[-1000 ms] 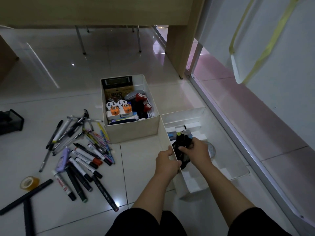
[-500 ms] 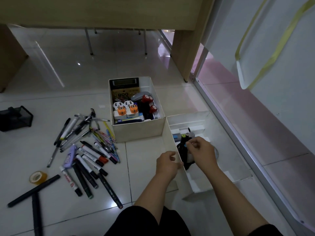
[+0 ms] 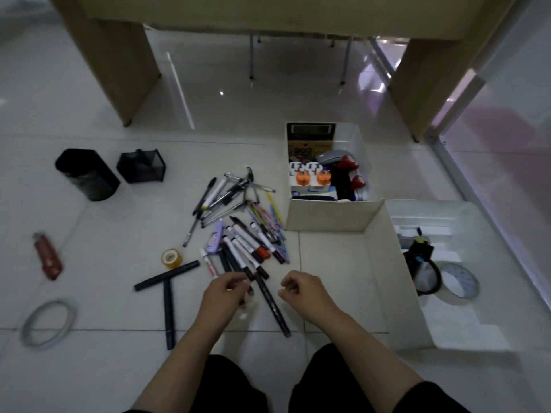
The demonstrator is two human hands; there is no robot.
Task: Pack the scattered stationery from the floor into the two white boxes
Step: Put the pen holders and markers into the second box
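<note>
- The left hand (image 3: 226, 293) hovered over the near end of the marker pile (image 3: 244, 248) on the floor (image 3: 119, 368), fingers curled; whether they pinched a marker could not be told (the frame was blurred).
- The right hand (image 3: 304, 290) hung just beside it, fingers loosely curled, holding nothing.
- The far white box (image 3: 325, 217) held a calculator (image 3: 310, 138) and other items.
- The near white box (image 3: 396, 281) sat against its corner, holding a black pen holder (image 3: 420, 263).
- A tape roll (image 3: 171, 258) lay left of the pile.
</note>
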